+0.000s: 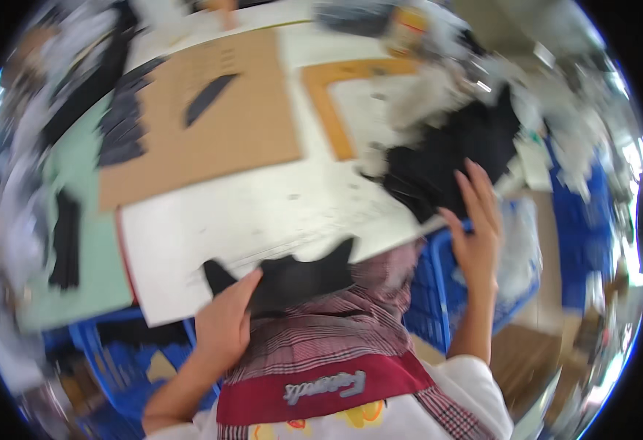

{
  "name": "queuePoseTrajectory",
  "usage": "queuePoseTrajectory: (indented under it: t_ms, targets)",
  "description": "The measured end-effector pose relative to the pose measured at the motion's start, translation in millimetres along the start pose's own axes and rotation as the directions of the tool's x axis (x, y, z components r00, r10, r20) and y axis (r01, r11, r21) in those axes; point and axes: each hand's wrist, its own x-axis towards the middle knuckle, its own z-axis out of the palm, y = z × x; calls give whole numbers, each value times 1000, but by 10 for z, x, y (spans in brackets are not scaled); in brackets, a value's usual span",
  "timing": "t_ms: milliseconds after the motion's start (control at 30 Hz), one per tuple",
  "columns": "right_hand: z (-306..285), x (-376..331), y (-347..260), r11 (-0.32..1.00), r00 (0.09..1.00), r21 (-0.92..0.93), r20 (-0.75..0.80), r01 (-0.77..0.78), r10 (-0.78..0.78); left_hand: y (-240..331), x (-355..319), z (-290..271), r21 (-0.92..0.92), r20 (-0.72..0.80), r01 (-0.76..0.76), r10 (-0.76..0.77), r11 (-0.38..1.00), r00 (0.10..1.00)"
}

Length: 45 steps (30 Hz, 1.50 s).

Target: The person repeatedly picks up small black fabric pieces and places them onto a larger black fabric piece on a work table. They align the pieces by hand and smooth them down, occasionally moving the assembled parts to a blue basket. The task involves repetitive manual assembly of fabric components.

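Observation:
A black cut fabric piece [299,282] with a wavy, pointed upper edge lies at the table's front edge, partly over my lap. My left hand [222,323] grips its left end, with the thumb on top and the other fingers mostly hidden. My right hand [479,235] is raised at the right, its fingers spread and nothing in them. Just beyond those fingers is a heap of black fabric [450,158], bunched on the table's right side. The motion blur hides whether the fingertips touch it.
A brown cardboard sheet [248,139] lies on the white table [211,235], with dark fabric strips [207,99] on it. Behind the heap is an orange angled frame [332,110]. Blue baskets [439,286] stand below the table at both sides. A green surface [90,242] adjoins at left.

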Motion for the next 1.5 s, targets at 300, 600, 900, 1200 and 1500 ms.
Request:
queuePoseTrajectory:
  t_ms: [300, 600, 900, 1200, 1500]
  targets:
    - [-34, -19, 132, 997, 994, 74, -109, 35, -27, -1379, -154, -2043, 295, -900, 553, 31, 779, 436]
    - [642, -127, -1649, 800, 818, 289, 83, 527, -569, -2524, -682, -1565, 591, -684, 554, 0, 586, 730]
    - [1871, 1338, -1899, 810, 826, 218, 33, 544, -563, -1158, 135, -692, 118, -474, 109, -40, 987, 880]
    - [2566, 2094, -2135, 642, 637, -3, 125, 767, -760, -436, 404, 116, 131, -14, -261, 265, 956, 964]
    - [1738, 1949, -2090, 602, 962, 798, 133, 38, -238, -608, 614, -377, -406, -245, -33, -75, 913, 967]
